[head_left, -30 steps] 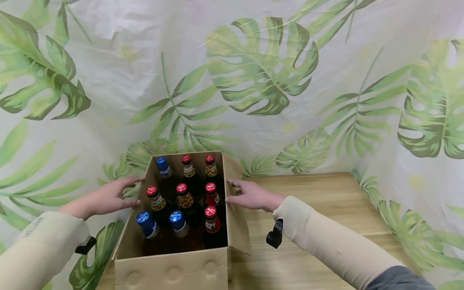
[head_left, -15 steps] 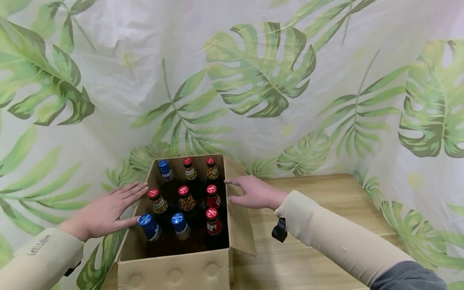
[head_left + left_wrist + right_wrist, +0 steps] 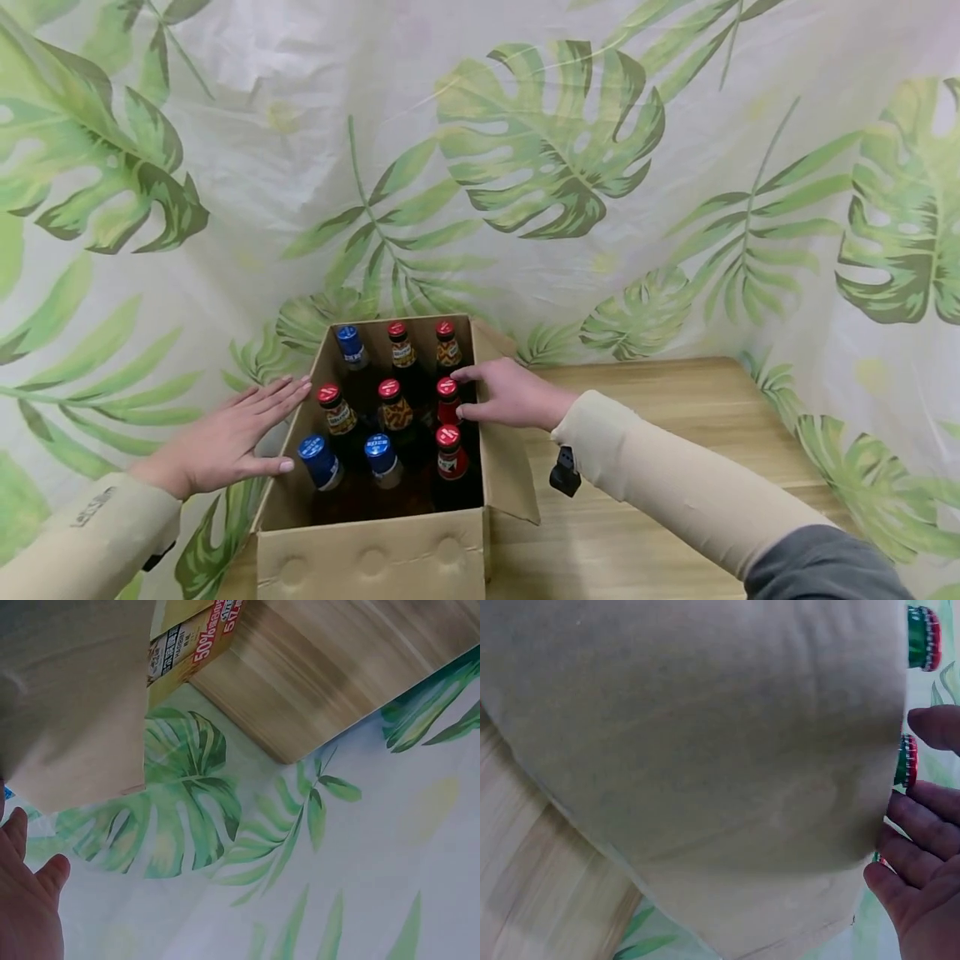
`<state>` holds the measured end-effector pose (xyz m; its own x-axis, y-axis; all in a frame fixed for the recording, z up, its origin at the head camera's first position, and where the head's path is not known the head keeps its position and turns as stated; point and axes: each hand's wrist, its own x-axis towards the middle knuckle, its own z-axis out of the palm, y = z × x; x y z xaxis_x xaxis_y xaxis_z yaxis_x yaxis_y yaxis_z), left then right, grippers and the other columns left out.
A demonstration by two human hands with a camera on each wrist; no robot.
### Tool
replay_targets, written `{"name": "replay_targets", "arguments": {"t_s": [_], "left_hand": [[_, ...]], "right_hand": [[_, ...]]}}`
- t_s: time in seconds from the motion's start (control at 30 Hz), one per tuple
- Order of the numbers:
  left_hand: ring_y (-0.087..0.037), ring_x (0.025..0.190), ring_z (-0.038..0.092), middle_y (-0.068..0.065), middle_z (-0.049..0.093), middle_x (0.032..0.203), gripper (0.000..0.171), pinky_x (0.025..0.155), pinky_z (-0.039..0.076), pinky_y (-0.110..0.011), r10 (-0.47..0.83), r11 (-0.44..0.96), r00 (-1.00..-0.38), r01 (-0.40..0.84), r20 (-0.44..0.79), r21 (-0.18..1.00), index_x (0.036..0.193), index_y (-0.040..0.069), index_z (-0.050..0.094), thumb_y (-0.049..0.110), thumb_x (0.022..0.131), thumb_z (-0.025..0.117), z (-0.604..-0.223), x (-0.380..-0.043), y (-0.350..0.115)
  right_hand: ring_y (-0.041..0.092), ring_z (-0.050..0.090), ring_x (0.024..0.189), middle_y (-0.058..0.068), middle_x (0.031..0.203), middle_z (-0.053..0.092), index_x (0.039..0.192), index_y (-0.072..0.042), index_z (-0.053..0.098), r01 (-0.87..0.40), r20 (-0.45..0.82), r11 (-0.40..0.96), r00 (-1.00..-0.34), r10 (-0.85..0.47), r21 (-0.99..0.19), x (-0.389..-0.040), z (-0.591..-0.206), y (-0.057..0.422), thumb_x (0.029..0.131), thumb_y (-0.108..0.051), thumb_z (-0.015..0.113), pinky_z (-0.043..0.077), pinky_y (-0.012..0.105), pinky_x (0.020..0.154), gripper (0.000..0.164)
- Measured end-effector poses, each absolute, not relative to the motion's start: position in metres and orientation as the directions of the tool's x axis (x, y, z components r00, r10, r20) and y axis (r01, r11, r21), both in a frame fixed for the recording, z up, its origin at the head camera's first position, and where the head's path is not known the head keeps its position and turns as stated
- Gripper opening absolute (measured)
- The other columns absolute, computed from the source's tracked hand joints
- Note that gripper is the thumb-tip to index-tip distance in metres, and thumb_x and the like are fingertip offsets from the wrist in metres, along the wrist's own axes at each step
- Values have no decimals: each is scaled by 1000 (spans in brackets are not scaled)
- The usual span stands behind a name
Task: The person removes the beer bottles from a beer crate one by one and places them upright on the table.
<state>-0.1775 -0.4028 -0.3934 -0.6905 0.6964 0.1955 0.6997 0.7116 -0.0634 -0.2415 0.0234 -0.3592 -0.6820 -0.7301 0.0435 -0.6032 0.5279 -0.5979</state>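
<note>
A cardboard box [image 3: 367, 550] holds several dark glass bottles, some with red caps and some with blue foil tops. My left hand [image 3: 225, 437] lies flat with straight fingers along the box's left rim, the fingertips at its edge; the left wrist view catches part of that hand [image 3: 30, 907]. Over the right rim reaches my right hand [image 3: 517, 392], its thumb and forefinger spread on the near and far sides of a red-capped bottle [image 3: 447, 387]. In the right wrist view, that hand [image 3: 922, 855] has its fingers close to a red cap [image 3: 910, 760]; contact is unclear.
A side flap [image 3: 510, 467] of the box hangs out to the right. The box stands at the left of a wooden table [image 3: 645, 400]. Behind is a leaf-patterned cloth [image 3: 390, 75]. A printed yellow panel [image 3: 195, 645] shows below the flap in the left wrist view.
My right hand has moved left from the rim and flap to a red-capped bottle. My left hand has flattened, fingers straightened along the left rim. The view has shifted slightly.
</note>
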Motion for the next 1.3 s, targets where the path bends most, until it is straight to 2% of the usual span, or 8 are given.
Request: {"name": "replay_targets", "arguments": {"t_s": [0.1, 0.17, 0.23, 0.37, 0.57, 0.77, 1.13, 1.3], "left_hand": [[-2, 153, -5, -10, 25, 169, 98, 116, -9, -18, 709, 702, -679, 707, 192, -90, 163, 7, 31, 54, 88, 74, -392, -179, -404], [-5, 154, -3, -10, 25, 169, 100, 117, -9, -20, 723, 689, -663, 714, 196, -123, 163, 8, 31, 58, 88, 72, -389, -180, -405], [-7, 155, -1, -8, 24, 170, 102, 118, -9, -23, 735, 677, -650, 718, 195, -158, 164, 9, 29, 62, 87, 71, -387, -181, -408], [-5, 154, -5, -8, 25, 169, 101, 118, -11, -24, 731, 682, -659, 708, 176, -182, 164, 10, 29, 64, 88, 68, -380, -181, -407], [-7, 154, -6, -17, 33, 165, 97, 117, -12, -25, 691, 722, -712, 673, 120, -164, 164, 8, 29, 63, 92, 65, -376, -180, -401], [-29, 156, 16, -19, 34, 164, 94, 118, -11, -30, 637, 769, -769, 630, 55, -109, 163, 6, 32, 64, 95, 61, -374, -178, -399], [-40, 150, 31, -18, 32, 165, 90, 122, 16, -57, 600, 799, -800, 598, 8, -59, 163, 7, 31, 61, 97, 61, -374, -175, -400], [-34, 151, 31, -17, 34, 165, 89, 124, 5, -44, 626, 779, -778, 622, 48, -77, 163, 7, 31, 59, 97, 61, -377, -177, -401]], "right_hand": [[11, 62, 70, 6, 104, 75, 141, -4, 62, -583, 36, 552, -707, -707, -596, -244, -362, 18, 95, -21, 74, 51, 27, 82, 50], [22, 70, 94, 15, 138, 65, 140, -3, 63, -590, 40, 562, -710, -703, -580, -248, -366, 14, 95, -22, 75, 51, 35, 96, 50], [28, 61, 126, 18, 146, 58, 140, -3, 63, -607, 42, 570, -704, -709, -553, -254, -371, 10, 96, -25, 75, 46, 40, 107, 50], [31, 41, 146, 21, 149, 54, 136, -1, 66, -638, 53, 570, -689, -723, -518, -262, -379, 3, 96, -30, 74, 37, 45, 116, 50], [32, 42, 144, 21, 148, 54, 133, -2, 68, -614, 68, 578, -715, -696, -538, -265, -385, 0, 96, -32, 74, 36, 50, 115, 48], [31, 43, 143, 20, 149, 53, 132, 0, 68, -595, 91, 576, -736, -671, -560, -260, -389, 0, 98, -34, 71, 31, 59, 115, 48], [34, 51, 138, 21, 146, 57, 131, 2, 69, -586, 149, 593, -769, -621, -551, -251, -390, -4, 99, -33, 70, 32, 60, 114, 47], [27, 69, 76, 19, 89, 73, 137, 4, 63, -533, 229, 550, -819, -526, -643, -244, -380, -8, 101, -30, 68, 54, 42, 91, 49]]}}
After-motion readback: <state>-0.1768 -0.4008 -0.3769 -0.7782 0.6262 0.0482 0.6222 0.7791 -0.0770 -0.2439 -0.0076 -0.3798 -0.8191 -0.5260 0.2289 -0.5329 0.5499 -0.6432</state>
